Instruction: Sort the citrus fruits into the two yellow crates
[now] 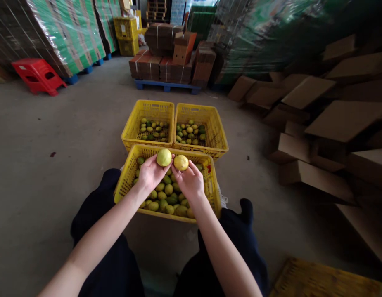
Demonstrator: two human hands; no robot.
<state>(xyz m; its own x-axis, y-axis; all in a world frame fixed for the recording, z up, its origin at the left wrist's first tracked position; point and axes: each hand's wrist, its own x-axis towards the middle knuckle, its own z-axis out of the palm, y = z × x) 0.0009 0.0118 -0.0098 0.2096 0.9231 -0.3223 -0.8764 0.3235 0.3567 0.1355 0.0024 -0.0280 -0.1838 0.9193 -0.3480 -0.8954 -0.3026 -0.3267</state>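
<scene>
My left hand (152, 174) holds a pale yellow-green lemon (164, 157) on its fingers. Beside it, my right hand (190, 181) has its fingers around a yellower lemon (181, 162) with small dark spots. Both hands are close together above the near yellow crate (124, 181), which sits between my knees. Green and yellow lemons (168, 189) cover much of that crate's floor, partly hidden by my hands and forearms.
Two more yellow crates, the left one (129, 128) and the right one (220, 128), adjoin the near crate's far side, with some lemons inside. Cardboard boxes (308, 90) pile up at right. A red stool (39, 76) stands at left. A blue pallet (167, 86) bears stacked cardboard.
</scene>
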